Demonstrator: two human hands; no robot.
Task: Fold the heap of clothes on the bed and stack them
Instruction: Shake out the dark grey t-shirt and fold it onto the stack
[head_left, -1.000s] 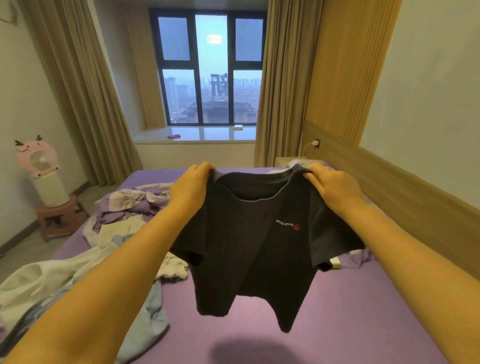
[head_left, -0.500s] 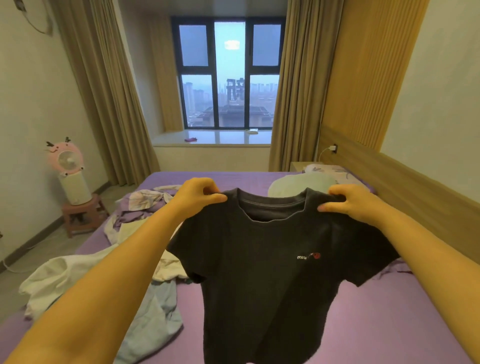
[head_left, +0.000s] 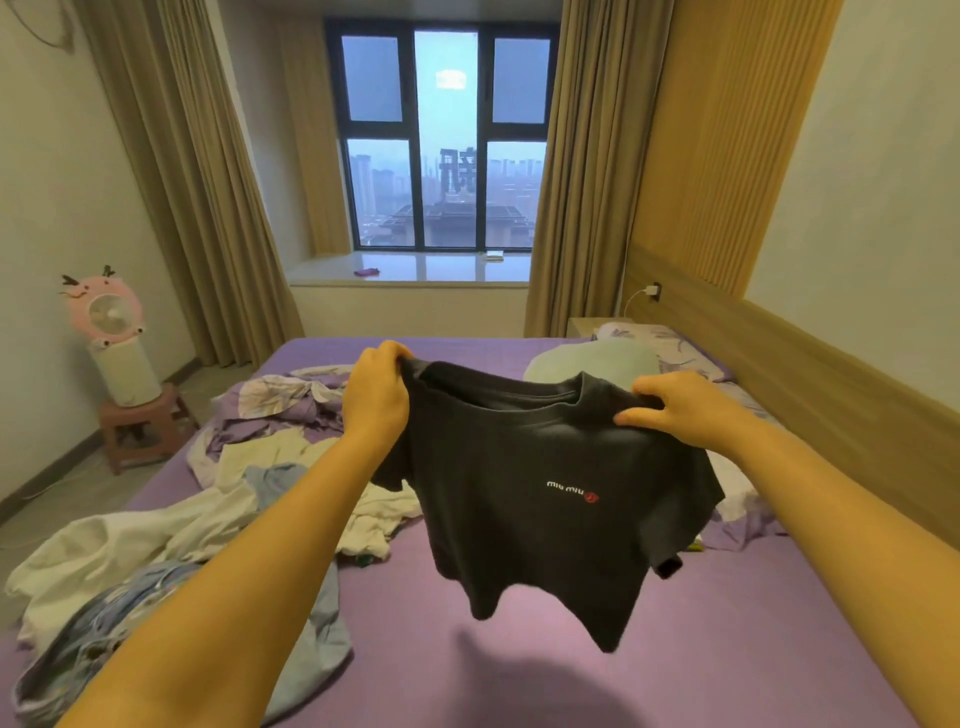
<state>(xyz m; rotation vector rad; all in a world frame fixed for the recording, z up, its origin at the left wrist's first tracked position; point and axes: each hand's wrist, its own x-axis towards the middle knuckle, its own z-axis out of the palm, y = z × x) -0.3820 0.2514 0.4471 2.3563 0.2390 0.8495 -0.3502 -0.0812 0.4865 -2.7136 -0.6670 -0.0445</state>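
Both hands, left hand (head_left: 375, 396) and right hand (head_left: 683, 409), have fingers pinching the dark T-shirt (head_left: 545, 499) by its shoulders, hanging above the bed (head_left: 727, 649). Best lower it flat on the bare purple sheet, clear of the heap of clothes (head_left: 171, 525), shoulders level.

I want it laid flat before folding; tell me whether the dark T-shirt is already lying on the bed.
No: both hands, left hand and right hand, hold the dark T-shirt up by its shoulders, its hem hanging above the purple bed.
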